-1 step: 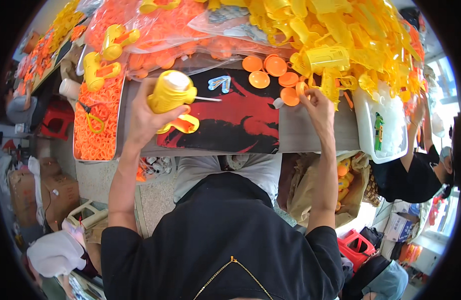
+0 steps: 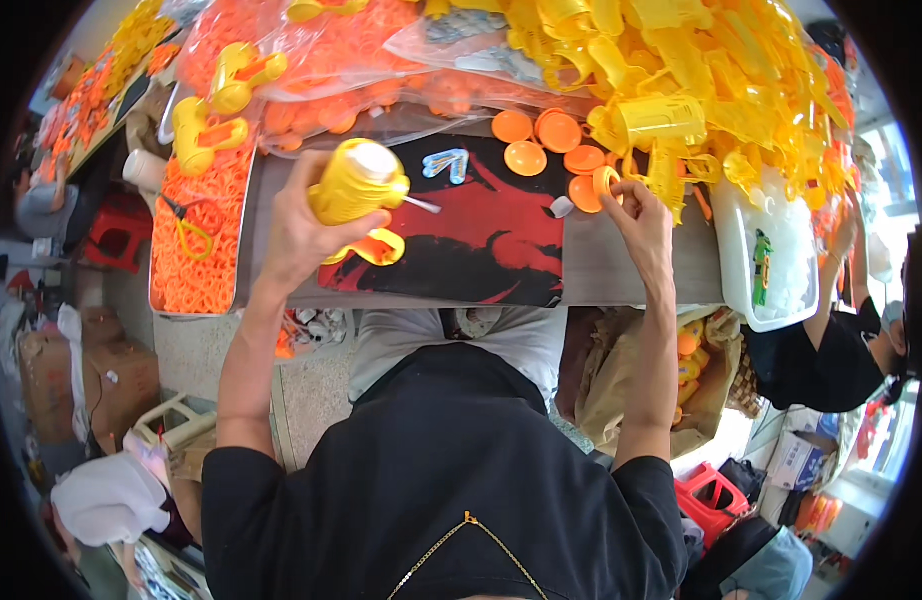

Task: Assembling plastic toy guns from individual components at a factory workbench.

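Yellow toy body (image 2: 356,182) held tilted; small orange ring (image 2: 605,182) pinched.

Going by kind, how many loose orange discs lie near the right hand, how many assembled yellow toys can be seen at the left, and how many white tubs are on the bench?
Loose orange discs on the mat, beside the right hand: 5
Assembled yellow toys, one in the left hand and two by the tray: 3
White tub: 1
Total: 9

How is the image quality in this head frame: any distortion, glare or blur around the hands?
Head view: strong fisheye bending, black corners; table edge curves. Both hands sharp: left hand on yellow toy, right hand at orange discs. Window side at right is overexposed.
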`<state>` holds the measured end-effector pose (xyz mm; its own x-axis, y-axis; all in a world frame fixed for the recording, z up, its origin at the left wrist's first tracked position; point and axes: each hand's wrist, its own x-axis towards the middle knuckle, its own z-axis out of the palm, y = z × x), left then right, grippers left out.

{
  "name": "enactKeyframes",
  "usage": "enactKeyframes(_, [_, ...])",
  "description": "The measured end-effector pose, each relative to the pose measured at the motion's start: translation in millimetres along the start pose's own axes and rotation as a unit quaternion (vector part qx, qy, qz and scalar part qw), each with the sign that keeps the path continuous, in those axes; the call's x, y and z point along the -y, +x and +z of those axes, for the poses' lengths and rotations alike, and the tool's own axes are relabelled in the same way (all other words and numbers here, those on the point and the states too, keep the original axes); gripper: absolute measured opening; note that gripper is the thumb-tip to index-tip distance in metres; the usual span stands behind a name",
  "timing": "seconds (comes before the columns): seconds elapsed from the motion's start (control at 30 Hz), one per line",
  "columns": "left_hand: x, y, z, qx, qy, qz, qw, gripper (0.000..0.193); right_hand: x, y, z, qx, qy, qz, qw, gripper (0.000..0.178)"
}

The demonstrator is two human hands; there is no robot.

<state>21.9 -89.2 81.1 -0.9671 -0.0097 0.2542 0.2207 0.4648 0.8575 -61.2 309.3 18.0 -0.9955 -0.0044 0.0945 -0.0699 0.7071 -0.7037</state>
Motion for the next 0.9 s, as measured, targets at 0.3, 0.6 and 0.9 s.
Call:
enactKeyframes(0.3, [-9,10,44,0.107,0.193,0.089,0.971,0.063,63,-56,87,0.041,-0.153,-0.232,0.960,0.027])
enactKeyframes(0.6, [-8,12,46,0.120,0.189,0.078,0.972,0.069,51,-50,79,0.114,-0.224,-0.335,0.908,0.051])
enactKeyframes(0.9, [-7,22,73,0.097,0.167,0.196,0.962,0.076,104,-18,13,0.217,0.353,-0.062,0.908,0.049])
